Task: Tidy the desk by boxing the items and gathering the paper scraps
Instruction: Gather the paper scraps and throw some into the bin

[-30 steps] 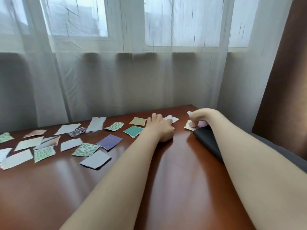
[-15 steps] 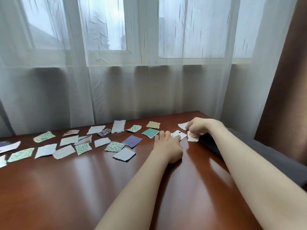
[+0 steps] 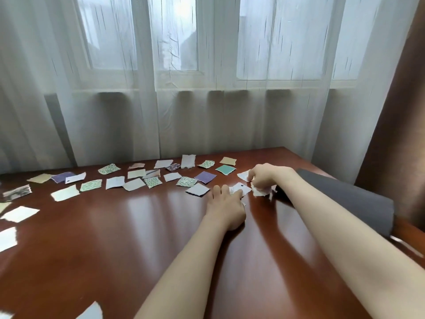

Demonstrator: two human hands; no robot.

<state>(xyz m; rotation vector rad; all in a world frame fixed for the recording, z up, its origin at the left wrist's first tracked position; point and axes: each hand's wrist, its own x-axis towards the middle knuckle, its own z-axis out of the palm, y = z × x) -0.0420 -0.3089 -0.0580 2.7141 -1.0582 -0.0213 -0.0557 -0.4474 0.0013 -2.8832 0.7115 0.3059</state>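
Now my left hand lies on the table, its straight fingers pressing a white scrap. My right hand, fingers curled, pinches torn white pieces just beside it. Many other paper scraps lie spread to the left.

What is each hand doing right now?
Left hand: open, fingers flat on a white scrap.
Right hand: pinching torn white scraps.

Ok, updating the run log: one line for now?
left hand: touches white scrap | right hand: pinches torn scraps | desk: other scraps loose
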